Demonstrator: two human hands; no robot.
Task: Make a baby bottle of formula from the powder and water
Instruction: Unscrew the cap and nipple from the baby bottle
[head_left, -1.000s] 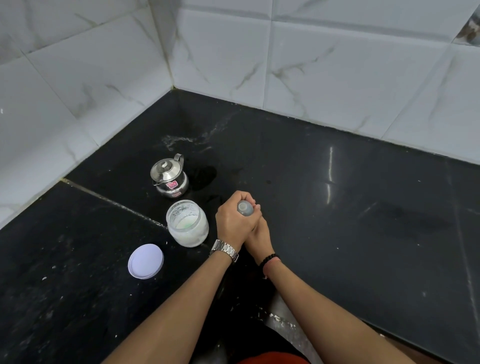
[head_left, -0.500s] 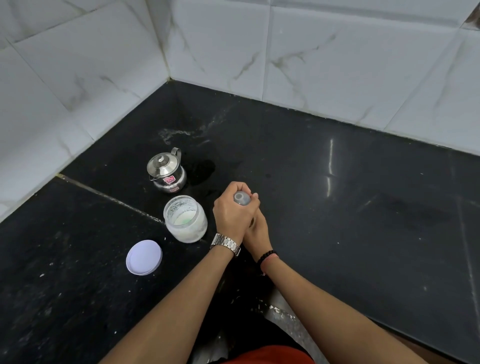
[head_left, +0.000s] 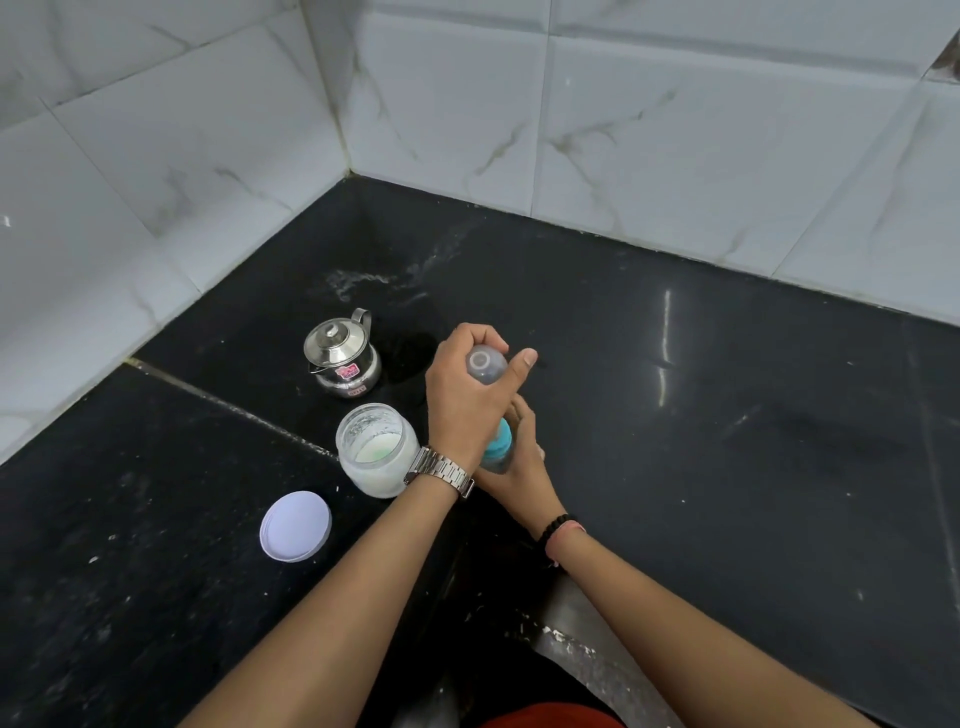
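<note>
A baby bottle with a blue collar (head_left: 498, 448) stands on the black counter (head_left: 727, 426) in the middle of the view. My left hand (head_left: 467, 395), with a metal watch, grips the clear cap (head_left: 485, 366) on top of the bottle. My right hand (head_left: 519, 462) holds the bottle's body from below, mostly hidden behind the left hand. An open glass jar of white powder (head_left: 376, 449) stands just left of my hands. Behind it sits a small steel kettle (head_left: 343, 358) with its lid on.
The jar's white lid (head_left: 295, 526) lies flat on the counter at the front left. White marble tiled walls (head_left: 623, 130) close the counter at the back and left. The counter's front edge (head_left: 571, 639) runs below my forearms.
My left hand has lifted with the clear cap, so the blue collar now shows beneath it. My left thumb has straightened outward. The jar, lid and kettle stay put.
</note>
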